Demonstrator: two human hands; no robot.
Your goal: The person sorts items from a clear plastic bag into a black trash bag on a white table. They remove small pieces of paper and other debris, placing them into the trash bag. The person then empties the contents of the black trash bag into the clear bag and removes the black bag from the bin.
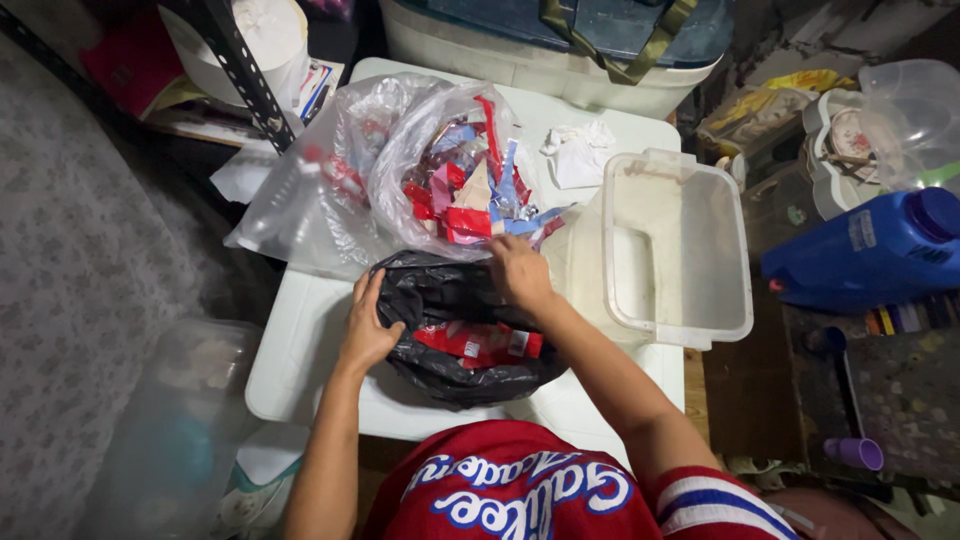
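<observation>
Cluttered storage surrounds a white bench [300, 350]. Both hands pinch the black bag's [450, 365] rim, left hand [368, 330] at 9 o'clock, right hand [518, 272] at 1, holding it open.

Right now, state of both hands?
Left hand: closed on the rim of the black bag.
Right hand: gripping the black bag's far edge.

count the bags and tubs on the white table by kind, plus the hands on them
black plastic bag: 1
clear plastic bags: 2
clear plastic tub: 1
hands on the black bag: 2, left hand and right hand
total: 6
</observation>
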